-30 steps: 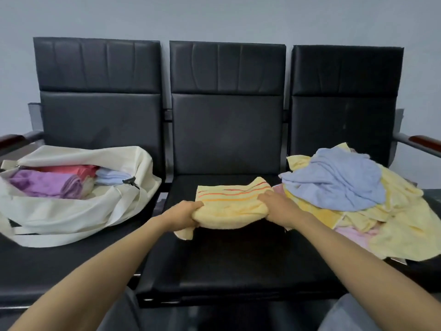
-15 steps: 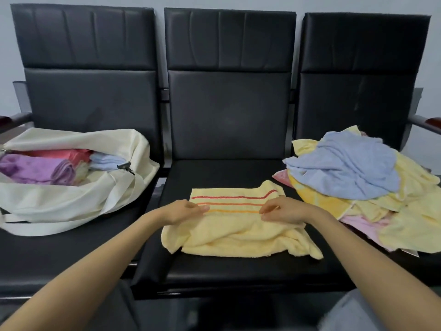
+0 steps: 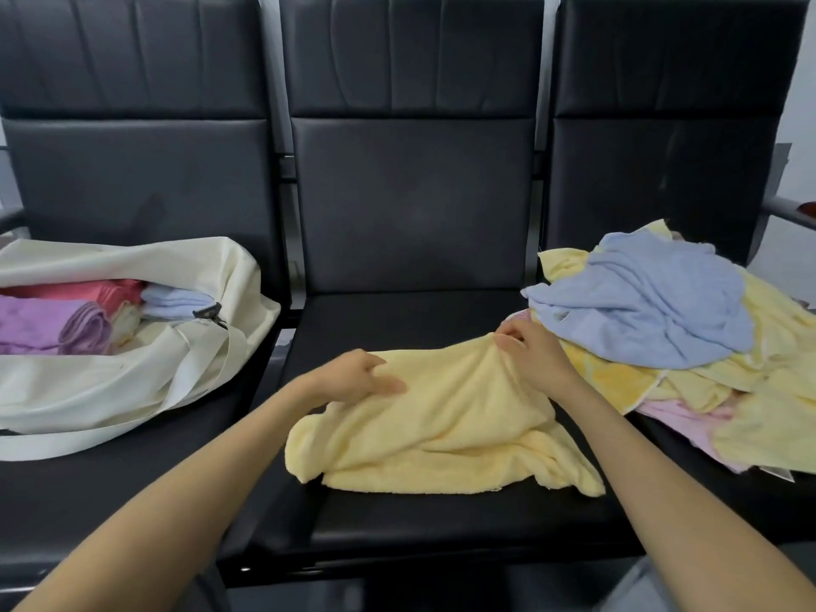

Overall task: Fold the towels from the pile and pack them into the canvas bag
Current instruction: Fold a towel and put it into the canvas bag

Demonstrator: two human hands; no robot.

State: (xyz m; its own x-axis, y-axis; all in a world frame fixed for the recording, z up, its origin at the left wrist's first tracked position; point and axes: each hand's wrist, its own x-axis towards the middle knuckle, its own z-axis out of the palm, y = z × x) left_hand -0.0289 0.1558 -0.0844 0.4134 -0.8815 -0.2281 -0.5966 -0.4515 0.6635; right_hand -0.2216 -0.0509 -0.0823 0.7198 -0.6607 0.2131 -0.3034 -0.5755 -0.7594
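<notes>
Towels in a yellow-and-blue terry pile [image 3: 689, 346] lie right, the cream canvas bag [image 3: 110, 382] left. Between them on the black padded seat [image 3: 419, 519], a rumpled pale yellow towel [image 3: 441, 426], far edge pinched by left hand [image 3: 353, 377] and right hand [image 3: 534, 355], wants drawing taut before folding.

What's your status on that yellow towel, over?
Left hand grips yellow towel at left edge, right hand pinches far corner. Towel rumpled on middle seat, not yet folded. Bag open at left, path clear.
</notes>
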